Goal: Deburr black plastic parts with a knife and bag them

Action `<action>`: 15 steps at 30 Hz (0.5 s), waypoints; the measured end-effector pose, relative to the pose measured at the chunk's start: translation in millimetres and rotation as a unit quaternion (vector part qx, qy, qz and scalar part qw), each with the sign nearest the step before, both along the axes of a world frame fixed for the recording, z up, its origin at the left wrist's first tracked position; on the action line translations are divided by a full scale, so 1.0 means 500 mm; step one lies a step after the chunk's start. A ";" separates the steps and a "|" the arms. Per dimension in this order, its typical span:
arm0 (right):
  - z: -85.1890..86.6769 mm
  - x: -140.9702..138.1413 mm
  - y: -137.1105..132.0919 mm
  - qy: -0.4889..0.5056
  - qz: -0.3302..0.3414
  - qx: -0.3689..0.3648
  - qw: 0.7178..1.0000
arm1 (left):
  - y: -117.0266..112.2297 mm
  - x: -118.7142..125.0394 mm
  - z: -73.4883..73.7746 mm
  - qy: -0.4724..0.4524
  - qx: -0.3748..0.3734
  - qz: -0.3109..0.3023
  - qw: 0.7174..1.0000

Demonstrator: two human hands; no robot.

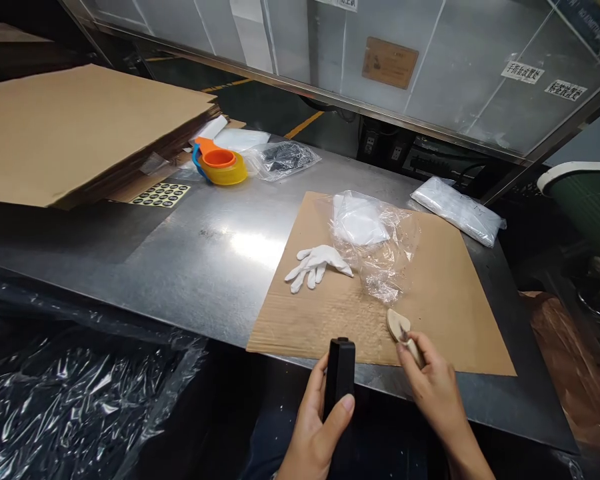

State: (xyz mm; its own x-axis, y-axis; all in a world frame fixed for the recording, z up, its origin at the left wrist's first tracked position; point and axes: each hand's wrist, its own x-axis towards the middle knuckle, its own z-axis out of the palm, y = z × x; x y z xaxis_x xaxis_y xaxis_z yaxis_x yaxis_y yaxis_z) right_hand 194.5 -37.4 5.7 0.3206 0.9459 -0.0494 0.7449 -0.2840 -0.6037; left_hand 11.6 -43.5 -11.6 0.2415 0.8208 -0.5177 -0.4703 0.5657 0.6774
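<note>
My left hand (316,427) is closed around a long black bar-shaped object (341,373), upright in front of the table edge. Between the thumb and fingers of my right hand (436,380) is a small beige-handled tool (416,353) with a short dark tip. That tip meets a rounded, flat beige piece (398,325) over the cardboard sheet (450,300); whether the two are joined, I cannot tell. Farther up the sheet lie a white glove (320,263) and a crumpled clear plastic bag (380,267) with something white (359,220) inside.
Cardboard sheets (95,133) are stacked at the left of the metal table (205,267). An orange and yellow tape dispenser (223,167), dark round stickers (163,195) and a bagged dark item (287,159) lie nearby. At the back right rests a plastic-wrapped packet (457,208).
</note>
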 end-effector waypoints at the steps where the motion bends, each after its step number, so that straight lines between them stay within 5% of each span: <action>1: -0.013 0.022 0.001 -0.064 -0.022 0.015 0.998 | 0.000 0.002 0.001 0.011 0.005 0.010 1.000; 4: -0.056 0.090 0.008 -0.204 -0.059 0.054 0.976 | 0.003 0.008 0.003 0.028 0.026 0.037 0.999; 9: -0.110 0.158 0.017 -0.266 -0.046 0.059 0.961 | 0.015 0.010 0.004 0.013 0.042 0.029 0.999; 15: -0.095 0.121 0.011 -0.287 -0.039 0.093 0.953 | 0.028 0.009 0.002 -0.069 -0.025 0.013 0.997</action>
State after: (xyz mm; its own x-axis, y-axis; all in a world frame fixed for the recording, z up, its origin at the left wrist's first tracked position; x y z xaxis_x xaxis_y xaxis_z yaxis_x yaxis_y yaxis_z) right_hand 254.9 -32.0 -41.8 0.3144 0.8935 0.3205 0.9483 -0.2801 -0.1493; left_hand 15.9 -29.3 -10.8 0.2921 0.8018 -0.5214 -0.5713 0.5834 0.5773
